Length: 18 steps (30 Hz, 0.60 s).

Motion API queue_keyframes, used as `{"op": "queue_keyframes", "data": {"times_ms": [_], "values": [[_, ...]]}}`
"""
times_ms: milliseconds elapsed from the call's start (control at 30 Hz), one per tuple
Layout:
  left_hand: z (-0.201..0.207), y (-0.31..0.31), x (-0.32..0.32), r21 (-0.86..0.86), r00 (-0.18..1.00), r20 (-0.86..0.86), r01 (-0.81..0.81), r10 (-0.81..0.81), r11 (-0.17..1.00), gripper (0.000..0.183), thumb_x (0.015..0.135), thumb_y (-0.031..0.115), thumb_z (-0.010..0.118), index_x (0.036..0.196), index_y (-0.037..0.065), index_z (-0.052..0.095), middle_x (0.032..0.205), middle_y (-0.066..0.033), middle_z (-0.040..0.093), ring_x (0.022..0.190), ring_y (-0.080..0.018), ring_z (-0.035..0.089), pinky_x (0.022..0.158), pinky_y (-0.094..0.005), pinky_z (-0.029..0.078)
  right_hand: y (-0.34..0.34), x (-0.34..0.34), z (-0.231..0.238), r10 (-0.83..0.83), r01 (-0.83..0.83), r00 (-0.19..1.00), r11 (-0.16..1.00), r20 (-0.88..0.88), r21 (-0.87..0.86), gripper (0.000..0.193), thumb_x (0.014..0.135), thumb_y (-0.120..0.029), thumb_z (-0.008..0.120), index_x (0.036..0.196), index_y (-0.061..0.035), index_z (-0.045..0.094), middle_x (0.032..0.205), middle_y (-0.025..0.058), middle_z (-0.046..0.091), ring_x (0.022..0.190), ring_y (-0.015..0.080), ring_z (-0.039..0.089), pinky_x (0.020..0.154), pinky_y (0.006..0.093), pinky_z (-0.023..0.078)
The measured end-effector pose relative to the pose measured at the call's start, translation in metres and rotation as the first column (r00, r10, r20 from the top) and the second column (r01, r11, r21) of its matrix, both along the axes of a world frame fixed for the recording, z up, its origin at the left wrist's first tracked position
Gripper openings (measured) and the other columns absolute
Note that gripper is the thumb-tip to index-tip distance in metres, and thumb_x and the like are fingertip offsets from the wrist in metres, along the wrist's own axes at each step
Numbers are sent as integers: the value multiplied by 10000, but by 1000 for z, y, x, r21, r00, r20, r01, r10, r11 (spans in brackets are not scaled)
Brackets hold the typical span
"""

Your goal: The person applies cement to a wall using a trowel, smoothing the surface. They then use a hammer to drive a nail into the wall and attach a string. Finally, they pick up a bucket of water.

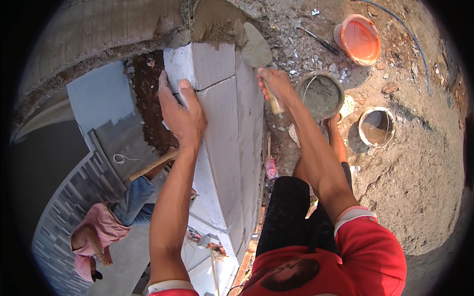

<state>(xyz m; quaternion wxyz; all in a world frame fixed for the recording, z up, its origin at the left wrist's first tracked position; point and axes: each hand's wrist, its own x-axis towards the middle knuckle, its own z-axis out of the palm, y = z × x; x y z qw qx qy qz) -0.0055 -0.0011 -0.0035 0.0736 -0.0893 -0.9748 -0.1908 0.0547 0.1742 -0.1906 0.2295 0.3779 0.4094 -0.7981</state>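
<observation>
My left hand point(183, 116) lies with fingers spread over the left edge of a light grey block wall point(222, 148), close below its end block point(215, 61). In my right hand point(279, 85) is a trowel point(256, 47), gripped by its wooden handle. The trowel's rounded blade is coated in grey mortar and sits at the right end of a wet mortar patch point(215, 17) beyond the end block. Whether the blade touches the patch, I cannot tell. A thin string point(188, 19) runs over the mortar.
Right of the wall stand a mortar bucket point(321, 93), an orange bucket point(362, 39) of liquid and a smaller pail point(376, 127). A dark-handled tool point(318, 39) and a blue hose point(417, 42) lie on rubble. Lower left, a person in pink point(96, 232) is beyond the wall.
</observation>
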Motion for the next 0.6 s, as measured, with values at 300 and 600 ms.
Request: {"op": "queue_keyframes", "data": {"times_ms": [300,600], "values": [[1,0,1,-8,1000,-9,12,-12,1000,623,1075,346,537,1486,-116,462,1453,-325,546,1338,-452,542,1150,-472,392,4,11,24,63,-56,992,996,-111,62,312,999,-327,663,1014,-15,651,768,18,608,560,87,554,470,269,457],[1,1,0,-7,1000,3,-6,6,1000,615,1073,335,534,1487,-114,462,1455,-322,547,1345,-448,538,1155,-467,388,31,51,40,154,-153,967,988,-202,18,312,987,-298,646,1098,-6,646,784,22,612,576,96,554,516,280,463]]}}
